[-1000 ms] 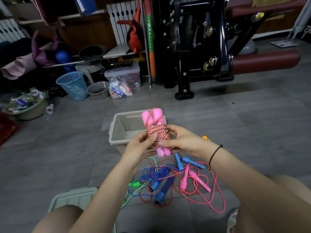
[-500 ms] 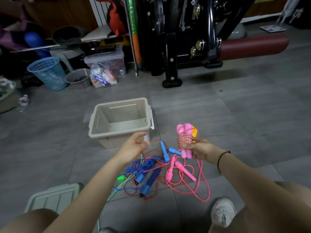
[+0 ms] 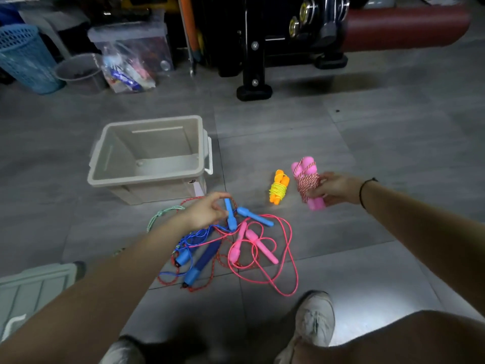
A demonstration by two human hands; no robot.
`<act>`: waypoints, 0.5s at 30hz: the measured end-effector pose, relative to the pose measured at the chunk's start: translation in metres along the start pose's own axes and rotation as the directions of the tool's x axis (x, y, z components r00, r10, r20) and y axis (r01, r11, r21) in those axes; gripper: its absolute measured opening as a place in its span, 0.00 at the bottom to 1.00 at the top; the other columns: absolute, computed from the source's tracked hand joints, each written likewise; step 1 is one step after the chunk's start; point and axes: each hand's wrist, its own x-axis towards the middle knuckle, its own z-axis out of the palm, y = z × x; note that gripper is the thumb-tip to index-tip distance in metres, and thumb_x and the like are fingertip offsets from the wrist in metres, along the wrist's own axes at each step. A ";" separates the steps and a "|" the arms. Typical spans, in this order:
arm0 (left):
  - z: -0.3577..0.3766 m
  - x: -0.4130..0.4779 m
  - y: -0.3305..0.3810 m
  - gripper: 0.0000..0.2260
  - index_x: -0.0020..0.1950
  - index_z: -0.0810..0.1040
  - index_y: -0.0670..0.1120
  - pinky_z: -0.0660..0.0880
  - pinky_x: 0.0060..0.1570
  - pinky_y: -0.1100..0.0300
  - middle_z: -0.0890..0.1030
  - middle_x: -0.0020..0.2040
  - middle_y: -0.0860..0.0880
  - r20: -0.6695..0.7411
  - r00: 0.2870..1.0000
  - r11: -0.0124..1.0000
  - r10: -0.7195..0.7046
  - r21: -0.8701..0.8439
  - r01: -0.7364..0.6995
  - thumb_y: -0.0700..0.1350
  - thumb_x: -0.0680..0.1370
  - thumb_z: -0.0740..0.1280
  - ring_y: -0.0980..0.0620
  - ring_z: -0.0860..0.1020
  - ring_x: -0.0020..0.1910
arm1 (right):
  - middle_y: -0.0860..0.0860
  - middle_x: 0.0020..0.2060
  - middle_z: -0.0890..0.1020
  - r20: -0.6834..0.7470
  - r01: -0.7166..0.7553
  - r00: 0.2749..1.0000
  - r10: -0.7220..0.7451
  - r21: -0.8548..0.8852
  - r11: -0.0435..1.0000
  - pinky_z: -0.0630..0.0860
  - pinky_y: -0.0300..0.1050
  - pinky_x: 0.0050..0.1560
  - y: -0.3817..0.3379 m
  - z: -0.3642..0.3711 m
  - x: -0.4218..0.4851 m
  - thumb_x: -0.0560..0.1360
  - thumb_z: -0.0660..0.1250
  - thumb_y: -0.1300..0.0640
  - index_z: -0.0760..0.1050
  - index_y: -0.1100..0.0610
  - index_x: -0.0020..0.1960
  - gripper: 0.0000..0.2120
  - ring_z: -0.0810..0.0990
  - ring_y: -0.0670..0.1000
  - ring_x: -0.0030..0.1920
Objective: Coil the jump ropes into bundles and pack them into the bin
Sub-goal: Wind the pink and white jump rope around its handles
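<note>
My right hand (image 3: 333, 190) grips a coiled bundle with pink handles and red-white rope (image 3: 305, 179), low over the floor at the right. Just left of it lies an orange bundle wound in yellow rope (image 3: 279, 187). An empty beige bin (image 3: 147, 177) stands on the floor at the left of centre. My left hand (image 3: 207, 211) reaches into a tangle of loose ropes; its fingertips touch a light blue handle (image 3: 231, 214). The tangle holds a pink rope with pink handles (image 3: 258, 245), dark blue handles (image 3: 202, 261) and a red speckled rope.
The bin's lid (image 3: 29, 287) lies at the lower left. A black exercise machine (image 3: 262, 48) with a maroon pad stands behind. A blue basket (image 3: 23, 59), a grey bowl and a clear box sit at the back left. My shoe (image 3: 315, 319) is near the tangle.
My right hand carried the pink bundle from in front of me down to the right, beside the orange bundle. My left hand let go of it and dropped to the tangled ropes.
</note>
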 end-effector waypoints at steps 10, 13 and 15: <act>0.047 0.061 -0.071 0.16 0.63 0.69 0.52 0.66 0.30 0.61 0.74 0.37 0.49 0.054 0.987 0.987 -0.152 -0.044 0.154 0.37 0.78 0.63 0.53 0.71 0.33 | 0.51 0.32 0.83 -0.047 -0.067 0.995 0.083 0.270 0.961 0.80 0.44 0.32 0.071 0.006 0.084 0.76 0.63 0.70 0.74 0.60 0.47 0.07 0.82 0.47 0.30; 0.054 0.082 -0.098 0.15 0.62 0.70 0.52 0.66 0.32 0.62 0.75 0.38 0.50 0.040 0.976 0.973 -0.212 -0.084 0.215 0.37 0.79 0.61 0.52 0.72 0.35 | 0.58 0.34 0.79 -0.065 -0.084 0.992 0.104 0.262 0.961 0.79 0.46 0.36 0.090 0.017 0.108 0.76 0.63 0.68 0.75 0.60 0.44 0.06 0.77 0.54 0.32; 0.057 0.094 -0.111 0.14 0.60 0.71 0.54 0.67 0.34 0.61 0.76 0.40 0.48 0.017 0.973 0.969 -0.231 -0.080 0.232 0.38 0.79 0.62 0.51 0.73 0.37 | 0.58 0.35 0.77 -0.090 -0.068 0.991 0.095 0.272 0.960 0.77 0.47 0.38 0.097 0.022 0.125 0.76 0.62 0.68 0.74 0.59 0.41 0.08 0.75 0.55 0.33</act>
